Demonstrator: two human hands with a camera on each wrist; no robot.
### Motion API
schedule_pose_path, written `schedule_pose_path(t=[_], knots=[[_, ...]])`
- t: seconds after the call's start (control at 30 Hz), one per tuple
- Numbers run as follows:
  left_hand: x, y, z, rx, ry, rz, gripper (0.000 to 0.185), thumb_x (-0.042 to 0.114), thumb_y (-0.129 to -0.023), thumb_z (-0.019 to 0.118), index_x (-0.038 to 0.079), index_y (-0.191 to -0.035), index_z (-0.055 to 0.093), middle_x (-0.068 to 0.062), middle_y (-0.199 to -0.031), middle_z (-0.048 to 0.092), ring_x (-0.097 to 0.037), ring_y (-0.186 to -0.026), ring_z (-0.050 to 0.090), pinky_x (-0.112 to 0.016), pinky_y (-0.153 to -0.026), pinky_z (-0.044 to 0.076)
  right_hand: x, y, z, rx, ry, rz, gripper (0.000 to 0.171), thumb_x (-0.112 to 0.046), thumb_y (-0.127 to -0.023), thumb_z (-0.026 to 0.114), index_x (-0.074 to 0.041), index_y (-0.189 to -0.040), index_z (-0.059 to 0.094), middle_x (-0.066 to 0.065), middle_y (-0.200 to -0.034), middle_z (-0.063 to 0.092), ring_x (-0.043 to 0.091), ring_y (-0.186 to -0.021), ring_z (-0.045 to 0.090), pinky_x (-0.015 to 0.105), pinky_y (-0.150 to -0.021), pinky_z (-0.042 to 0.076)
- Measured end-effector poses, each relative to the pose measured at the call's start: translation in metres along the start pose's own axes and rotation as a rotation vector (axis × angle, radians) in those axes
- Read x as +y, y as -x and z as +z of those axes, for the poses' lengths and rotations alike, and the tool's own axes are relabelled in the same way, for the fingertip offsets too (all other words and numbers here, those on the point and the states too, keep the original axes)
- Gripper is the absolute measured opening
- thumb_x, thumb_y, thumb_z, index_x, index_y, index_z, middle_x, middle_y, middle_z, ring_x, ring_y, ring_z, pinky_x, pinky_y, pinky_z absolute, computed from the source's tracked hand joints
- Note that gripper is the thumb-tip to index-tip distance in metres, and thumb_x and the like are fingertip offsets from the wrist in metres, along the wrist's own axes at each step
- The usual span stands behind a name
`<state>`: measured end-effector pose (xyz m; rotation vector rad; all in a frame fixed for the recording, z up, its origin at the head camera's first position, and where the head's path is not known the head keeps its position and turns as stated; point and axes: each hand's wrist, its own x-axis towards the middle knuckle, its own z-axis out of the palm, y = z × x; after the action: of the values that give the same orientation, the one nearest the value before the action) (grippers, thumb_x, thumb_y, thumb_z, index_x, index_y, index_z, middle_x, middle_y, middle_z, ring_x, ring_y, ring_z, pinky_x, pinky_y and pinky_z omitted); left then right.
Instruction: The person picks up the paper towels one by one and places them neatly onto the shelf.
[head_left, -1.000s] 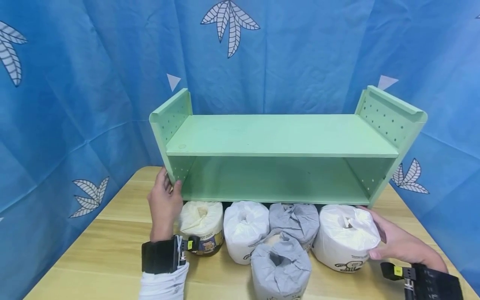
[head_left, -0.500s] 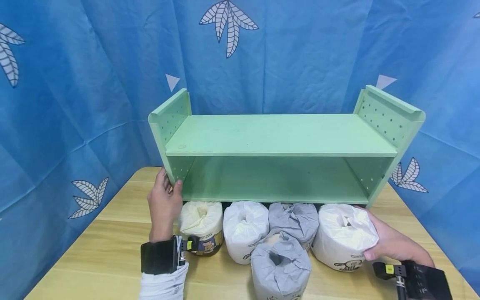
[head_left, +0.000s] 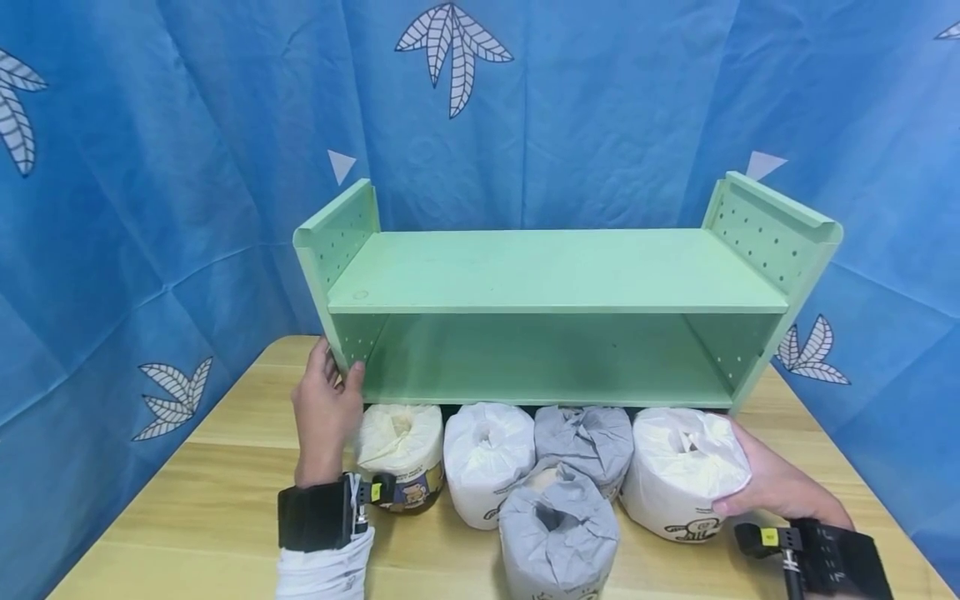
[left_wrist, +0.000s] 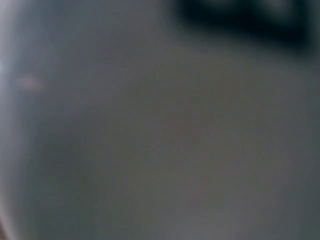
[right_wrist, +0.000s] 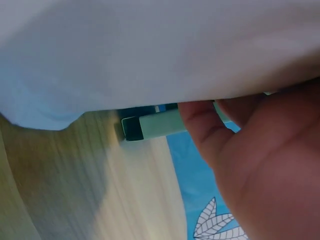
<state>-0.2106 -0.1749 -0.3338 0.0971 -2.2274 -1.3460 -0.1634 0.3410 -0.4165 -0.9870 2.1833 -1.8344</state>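
Note:
My left hand (head_left: 327, 417) grips the lower left side panel of a green two-tier shelf (head_left: 555, 271), thumb on its inner front edge and fingers outside. At the right, my right hand (head_left: 776, 475) holds a white-wrapped toilet roll (head_left: 686, 467), its thumb on the front side; the far fingers are hidden behind it in the head view. In the right wrist view the same toilet roll (right_wrist: 150, 55) fills the top, with my right hand (right_wrist: 270, 155) curled against its side. The left wrist view is a grey blur.
Along the shelf's front stand a cream toilet roll (head_left: 405, 454), another white roll (head_left: 489, 462) and a grey roll (head_left: 588, 442). Nearer me is a second grey roll (head_left: 558, 533), partly covering others. The wooden table (head_left: 187, 500) meets a blue curtain (head_left: 225, 167) behind.
My right hand and wrist have shifted left, the thumb sliding further round the front of the white toilet roll. My left hand keeps its hold on the shelf. The head view has shifted slightly.

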Motion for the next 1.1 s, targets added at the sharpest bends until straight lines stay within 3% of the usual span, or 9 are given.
schedule_pose_path(t=[0.73, 1.1], knots=[[0.0031, -0.0014, -0.0015, -0.021, 0.024, -0.011, 0.062, 0.004, -0.095, 0.059, 0.006, -0.15, 0.031, -0.023, -0.146, 0.04, -0.037, -0.134, 0.04, -0.045, -0.102, 0.042, 0.0049, 0.0003, -0.006, 0.056, 0.013, -0.002, 0.091, 0.013, -0.063, 0.074, -0.011, -0.142, 0.035, 0.0, -0.132, 0.056, 0.013, -0.115, 0.056, 0.026, -0.094, 0.046], [0.0041, -0.0024, -0.002, -0.027, 0.01, -0.015, 0.063, 0.005, -0.095, 0.06, 0.008, -0.151, 0.031, -0.022, -0.146, 0.041, -0.037, -0.134, 0.04, -0.046, -0.102, 0.042, 0.0017, 0.0001, -0.0049, 0.038, -0.023, -0.016, 0.086, 0.009, -0.066, 0.074, -0.012, -0.141, 0.037, 0.002, -0.13, 0.057, 0.014, -0.114, 0.057, 0.028, -0.093, 0.047]])
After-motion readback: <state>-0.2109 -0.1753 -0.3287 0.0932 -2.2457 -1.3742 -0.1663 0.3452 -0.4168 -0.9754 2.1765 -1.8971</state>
